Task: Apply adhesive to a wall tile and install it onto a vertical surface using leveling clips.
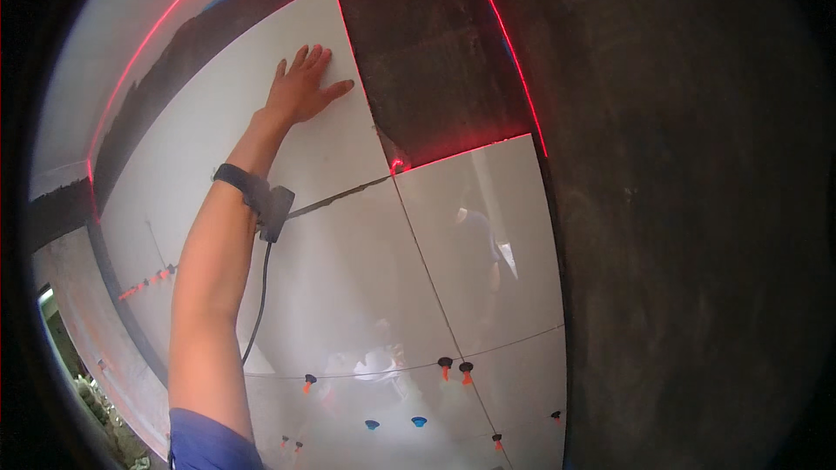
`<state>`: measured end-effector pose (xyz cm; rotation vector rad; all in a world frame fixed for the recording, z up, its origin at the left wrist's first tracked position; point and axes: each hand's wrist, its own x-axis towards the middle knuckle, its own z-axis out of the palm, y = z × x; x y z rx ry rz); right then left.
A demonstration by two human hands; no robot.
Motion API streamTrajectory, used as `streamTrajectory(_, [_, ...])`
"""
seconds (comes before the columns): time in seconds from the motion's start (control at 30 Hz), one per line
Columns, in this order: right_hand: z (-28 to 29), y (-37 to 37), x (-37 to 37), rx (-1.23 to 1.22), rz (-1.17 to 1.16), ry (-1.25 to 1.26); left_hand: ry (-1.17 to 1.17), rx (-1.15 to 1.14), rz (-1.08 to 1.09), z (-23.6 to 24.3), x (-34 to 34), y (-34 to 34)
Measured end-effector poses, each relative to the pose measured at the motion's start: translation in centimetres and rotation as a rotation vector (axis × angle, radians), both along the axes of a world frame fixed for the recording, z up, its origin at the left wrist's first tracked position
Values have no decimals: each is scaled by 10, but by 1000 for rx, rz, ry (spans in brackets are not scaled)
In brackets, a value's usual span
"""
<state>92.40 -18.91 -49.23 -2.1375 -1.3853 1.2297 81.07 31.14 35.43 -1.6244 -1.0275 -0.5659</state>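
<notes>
My left hand (pixel 305 87) lies on a large white glossy tile (pixel 209 122) at the upper left, back of the hand facing me, fingers spread near the tile's right edge. A dark band with a box and cable (pixel 261 196) is strapped on that forearm. Below and right of this tile are more white tiles (pixel 475 270), with narrow joints and black-and-orange fittings (pixel 445 368) along the lower seams. Two small blue fittings (pixel 419 422) sit lower down. A red laser line runs along the upper tile's right edge. My right hand is not in view.
Dark bare wall (pixel 670 226) fills the right side and the gap (pixel 435 87) beside the upper tile. Red laser lines (pixel 505 35) cross the wall and the pale surface (pixel 104 61) at upper left. A light strip with an opening and rubble (pixel 87 392) lies at the far left.
</notes>
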Motion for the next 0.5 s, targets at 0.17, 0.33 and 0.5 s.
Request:
streamTrajectory(0.17, [-36, -8, 5, 147, 41, -63, -2, -59, 37, 3, -9, -4])
streamTrajectory(0.33, [-73, -2, 10, 282, 57, -122, -69, -44, 74, 28, -19, -7])
streamTrajectory(0.5, [-111, 13, -5, 370, -30, -208, -148, -127, 59, 40, -29, -7])
